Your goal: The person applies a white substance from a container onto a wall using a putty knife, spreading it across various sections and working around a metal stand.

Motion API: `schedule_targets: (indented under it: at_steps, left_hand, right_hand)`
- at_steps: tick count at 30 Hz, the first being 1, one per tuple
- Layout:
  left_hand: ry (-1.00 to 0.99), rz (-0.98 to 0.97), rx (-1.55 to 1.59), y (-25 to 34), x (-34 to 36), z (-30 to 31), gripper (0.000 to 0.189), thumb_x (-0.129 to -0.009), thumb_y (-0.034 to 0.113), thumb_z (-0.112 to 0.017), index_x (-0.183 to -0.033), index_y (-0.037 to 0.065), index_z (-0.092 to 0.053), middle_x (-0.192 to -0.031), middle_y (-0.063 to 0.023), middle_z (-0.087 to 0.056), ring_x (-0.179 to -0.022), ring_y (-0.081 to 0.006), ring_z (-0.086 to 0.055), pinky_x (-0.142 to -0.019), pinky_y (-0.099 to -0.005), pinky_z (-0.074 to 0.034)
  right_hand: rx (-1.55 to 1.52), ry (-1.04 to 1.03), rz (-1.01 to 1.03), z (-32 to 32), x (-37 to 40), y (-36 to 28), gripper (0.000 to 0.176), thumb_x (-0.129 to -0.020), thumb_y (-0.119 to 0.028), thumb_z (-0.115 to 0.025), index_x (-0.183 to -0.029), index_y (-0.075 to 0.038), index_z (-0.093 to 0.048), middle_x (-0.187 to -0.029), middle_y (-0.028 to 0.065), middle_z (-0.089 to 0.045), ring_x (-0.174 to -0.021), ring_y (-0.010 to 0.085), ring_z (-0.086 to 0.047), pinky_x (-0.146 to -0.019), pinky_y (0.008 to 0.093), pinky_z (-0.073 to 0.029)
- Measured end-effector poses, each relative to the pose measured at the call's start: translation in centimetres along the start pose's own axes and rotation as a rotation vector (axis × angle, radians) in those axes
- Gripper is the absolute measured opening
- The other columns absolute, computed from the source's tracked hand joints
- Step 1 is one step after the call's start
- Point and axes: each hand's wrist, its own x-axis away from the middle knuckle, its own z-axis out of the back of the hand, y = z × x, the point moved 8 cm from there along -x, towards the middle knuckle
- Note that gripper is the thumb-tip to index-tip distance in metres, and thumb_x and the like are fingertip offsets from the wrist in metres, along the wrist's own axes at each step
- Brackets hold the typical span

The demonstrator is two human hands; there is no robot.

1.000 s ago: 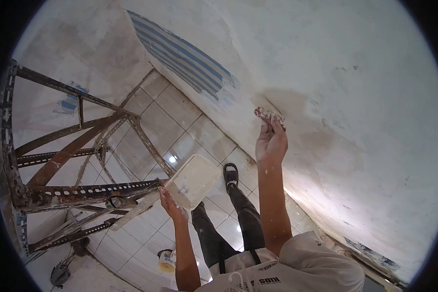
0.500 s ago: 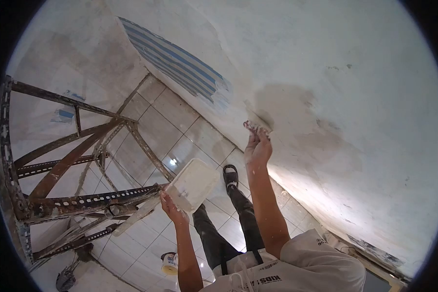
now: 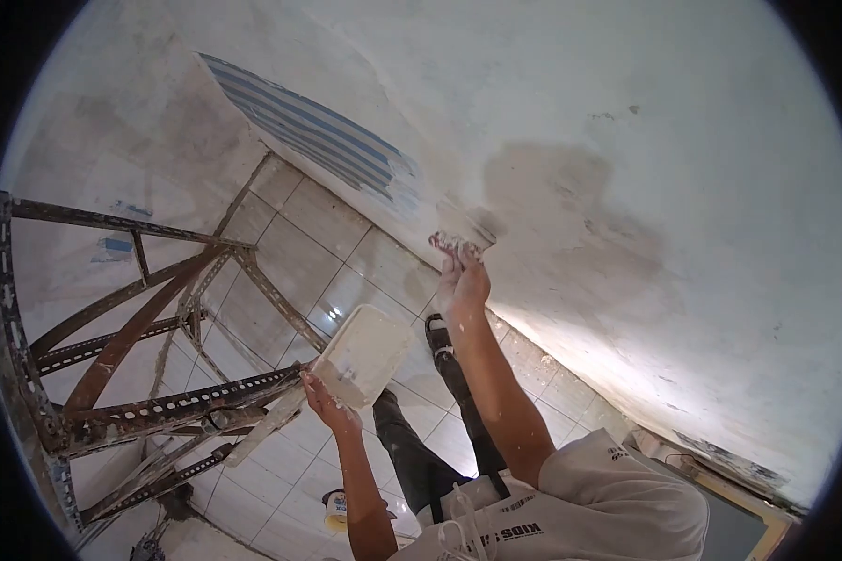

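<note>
My right hand [image 3: 463,283] grips a putty knife [image 3: 455,246] whose handle is smeared white and red. Its wide blade lies at the lower part of the whitish wall [image 3: 711,187], left of a darker damp-looking patch [image 3: 557,192]. My left hand [image 3: 329,404] supports a cream rectangular tub [image 3: 376,351] from its near left side, its fingers partly hidden by the tub. White smears show inside the tub, and white residue marks my left palm and wrist.
A rusty perforated metal frame [image 3: 178,395] stands close on the left. Blue-striped covering [image 3: 299,122] shows on the wall. Below are floor tiles [image 3: 295,220], my sandalled foot [image 3: 438,334] and a small labelled bucket [image 3: 336,510]. A yellow-edged panel [image 3: 772,538] lies at lower right.
My right hand and the putty knife have moved left along the wall, away from the damp-looking patch. My left hand keeps the tub in nearly the same place. The view has turned slightly.
</note>
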Motion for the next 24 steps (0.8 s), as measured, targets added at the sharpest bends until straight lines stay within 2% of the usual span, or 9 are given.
schedule_targets:
  at_steps: [3,8,12,14,18,20,22,24]
  left_hand:
    - [0.009,-0.003,0.002,-0.1,-0.2,0.2,0.063,-0.093,0.048,-0.049,-0.133,0.001,-0.035,-0.129,-0.0159,-0.046,-0.116,-0.0273,-0.049,-0.097,-0.0427,-0.042]
    - [0.020,0.013,0.005,-0.1,0.1,-0.2,0.063,-0.093,0.048,-0.049,-0.132,0.001,-0.035,-0.129,-0.0157,-0.046,-0.117,-0.0272,-0.048,-0.098,-0.0429,-0.041]
    - [0.029,-0.013,-0.009,-0.1,0.4,-0.2,0.056,-0.094,0.047,-0.048,-0.127,0.002,-0.040,-0.123,-0.0137,-0.049,-0.113,-0.0258,-0.049,-0.097,-0.0422,-0.041]
    - [0.003,-0.041,-0.017,0.2,0.5,-0.5,0.054,-0.094,0.047,-0.048,-0.125,0.003,-0.042,-0.121,-0.0130,-0.049,-0.112,-0.0253,-0.050,-0.096,-0.0419,-0.042]
    - [-0.039,-0.037,0.000,0.3,0.5,-0.9,0.051,-0.095,0.046,-0.047,-0.123,0.003,-0.044,-0.120,-0.0122,-0.050,-0.111,-0.0243,-0.050,-0.094,-0.0412,-0.043]
    - [-0.061,-0.031,0.004,0.1,0.5,-1.2,0.051,-0.095,0.045,-0.048,-0.123,0.004,-0.044,-0.120,-0.0122,-0.050,-0.112,-0.0241,-0.050,-0.094,-0.0409,-0.043]
    - [-0.019,0.007,-0.023,-0.3,0.6,-0.9,0.066,-0.091,0.049,-0.051,-0.135,0.003,-0.032,-0.129,-0.0150,-0.044,-0.119,-0.0280,-0.046,-0.099,-0.0430,-0.040]
    - [0.024,-0.010,-0.043,-0.7,0.7,-0.5,0.067,-0.091,0.051,-0.051,-0.134,0.002,-0.033,-0.129,-0.0150,-0.044,-0.118,-0.0280,-0.047,-0.099,-0.0429,-0.041]
  right_hand:
    - [-0.007,0.013,-0.023,-2.0,0.7,-1.4,0.016,-0.087,0.003,-0.053,-0.102,-0.002,-0.051,-0.102,0.0067,-0.058,-0.095,0.0161,-0.059,-0.083,0.0244,-0.051]
    - [0.019,-0.260,0.074,-4.2,7.0,-3.4,0.019,-0.087,0.001,-0.054,-0.106,-0.001,-0.051,-0.102,0.0065,-0.058,-0.095,0.0165,-0.059,-0.085,0.0303,-0.050]
    - [0.177,-0.334,-0.009,0.3,8.9,-2.8,0.018,-0.090,-0.008,-0.057,-0.107,-0.006,-0.052,-0.107,0.0062,-0.057,-0.099,0.0177,-0.058,-0.085,0.0332,-0.049]
    - [0.304,-0.285,-0.072,3.5,9.0,-2.7,0.019,-0.089,-0.007,-0.058,-0.106,-0.005,-0.051,-0.107,0.0069,-0.055,-0.101,0.0208,-0.056,-0.088,0.0363,-0.049]
    - [0.242,-0.191,-0.149,12.3,4.3,-2.4,0.019,-0.088,-0.005,-0.057,-0.106,-0.007,-0.050,-0.104,0.0059,-0.055,-0.101,0.0219,-0.056,-0.089,0.0381,-0.049]
    - [0.066,0.015,-0.138,16.1,1.8,-2.4,0.020,-0.088,0.000,-0.053,-0.106,-0.008,-0.050,-0.102,0.0051,-0.055,-0.100,0.0222,-0.056,-0.090,0.0382,-0.049]
    - [0.017,0.032,-0.118,14.9,0.1,-3.0,0.022,-0.088,0.002,-0.051,-0.106,-0.011,-0.050,-0.103,0.0043,-0.056,-0.101,0.0221,-0.056,-0.090,0.0365,-0.049]
    - [-0.014,0.061,0.022,13.2,-2.3,-4.3,0.018,-0.088,0.002,-0.052,-0.104,-0.007,-0.050,-0.104,0.0065,-0.055,-0.102,0.0231,-0.055,-0.091,0.0356,-0.049]
